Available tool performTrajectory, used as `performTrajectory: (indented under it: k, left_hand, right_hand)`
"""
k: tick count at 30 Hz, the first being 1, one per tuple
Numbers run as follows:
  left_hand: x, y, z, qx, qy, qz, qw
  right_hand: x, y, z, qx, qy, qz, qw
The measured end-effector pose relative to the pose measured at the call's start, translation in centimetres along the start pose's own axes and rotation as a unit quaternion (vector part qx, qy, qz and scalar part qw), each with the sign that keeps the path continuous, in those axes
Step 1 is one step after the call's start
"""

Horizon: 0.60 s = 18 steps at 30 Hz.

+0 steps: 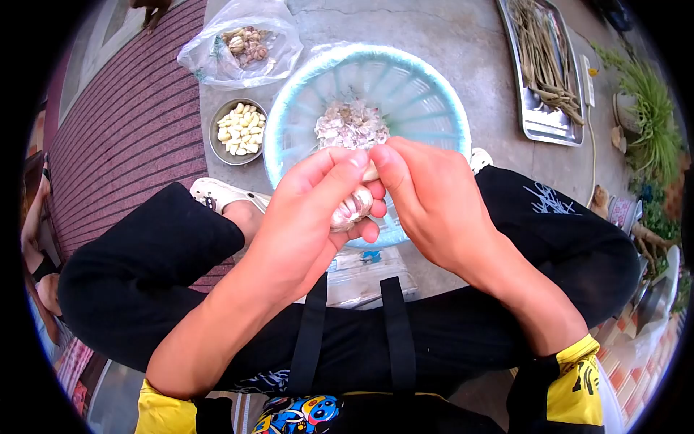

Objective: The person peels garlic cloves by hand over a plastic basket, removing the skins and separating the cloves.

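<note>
Over the near part of a pale blue plastic basin (450, 94), both hands meet at their fingertips. My left hand (307, 195) curls its lower fingers around a garlic bulb (352, 208) with white and purple-streaked skin. Between its thumb and index finger and the thumb of my right hand (434, 192), a single garlic clove (371, 172) is pinched, partly covered by the fingers. Papery garlic skins (350, 124) lie heaped in the basin. Left of it, a steel bowl (215, 137) holds several peeled white cloves (241, 129).
A clear plastic bag (206, 54) with garlic bulbs (246, 45) lies beyond the bowl. At the back right, a metal tray (542, 130) carries dried stalks (546, 54), with a green potted plant (650, 108) beside it. A striped maroon mat (137, 108) covers the left floor.
</note>
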<state>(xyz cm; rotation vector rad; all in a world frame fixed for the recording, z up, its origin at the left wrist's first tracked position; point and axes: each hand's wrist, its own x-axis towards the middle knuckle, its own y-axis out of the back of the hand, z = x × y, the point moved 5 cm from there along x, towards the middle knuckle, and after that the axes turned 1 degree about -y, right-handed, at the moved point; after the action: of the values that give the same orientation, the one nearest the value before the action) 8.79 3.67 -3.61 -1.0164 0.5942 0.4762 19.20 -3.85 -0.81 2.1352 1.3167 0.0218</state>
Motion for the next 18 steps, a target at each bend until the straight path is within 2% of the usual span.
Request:
performTrajectory:
  k: [1, 3, 4, 6, 7, 9, 10, 12, 16, 18]
  left_hand:
    - [0.0, 0.2, 0.0, -0.001, -0.003, 0.0, 1.0]
    - [-0.1, 0.3, 0.2, 0.016, -0.032, -0.036, 0.999]
    - [-0.2, 0.2, 0.1, 0.015, -0.033, -0.037, 0.999]
    - [-0.5, -0.1, 0.1, 0.033, -0.066, -0.027, 0.997]
    - [-0.6, -0.3, 0.0, 0.032, -0.066, -0.027, 0.997]
    - [-0.8, -0.5, 0.2, 0.083, -0.093, -0.015, 0.992]
    - [-0.8, -0.5, 0.3, 0.083, -0.094, -0.015, 0.992]
    - [-0.8, -0.5, 0.4, 0.104, -0.097, -0.008, 0.99]
    - [-0.9, -0.3, 0.7, 0.08, -0.082, -0.011, 0.993]
    - [-0.8, -0.1, 0.7, 0.074, -0.086, 0.013, 0.994]
  right_hand:
    - [0.1, 0.0, 0.0, -0.001, 0.002, -0.001, 1.0]
    - [-0.1, 0.3, -0.8, -0.05, 0.084, 0.041, 0.994]
    - [-0.3, 0.3, -1.0, -0.051, 0.085, 0.041, 0.994]
    - [-0.6, -0.3, -0.3, 0.15, -0.041, 0.015, 0.988]
    - [-0.6, -0.5, -0.2, 0.149, -0.041, 0.015, 0.988]
    - [-0.7, -1.4, 0.9, 0.309, -0.137, -0.001, 0.941]
    - [-0.6, -1.3, 1.1, 0.309, -0.136, -0.001, 0.941]
    - [-0.5, -1.8, 1.8, 0.418, -0.203, -0.053, 0.884]
    - [-0.1, -1.0, 0.3, 0.401, -0.138, -0.053, 0.904]
    - [-0.1, -0.2, 1.0, 0.249, -0.154, -0.039, 0.955]
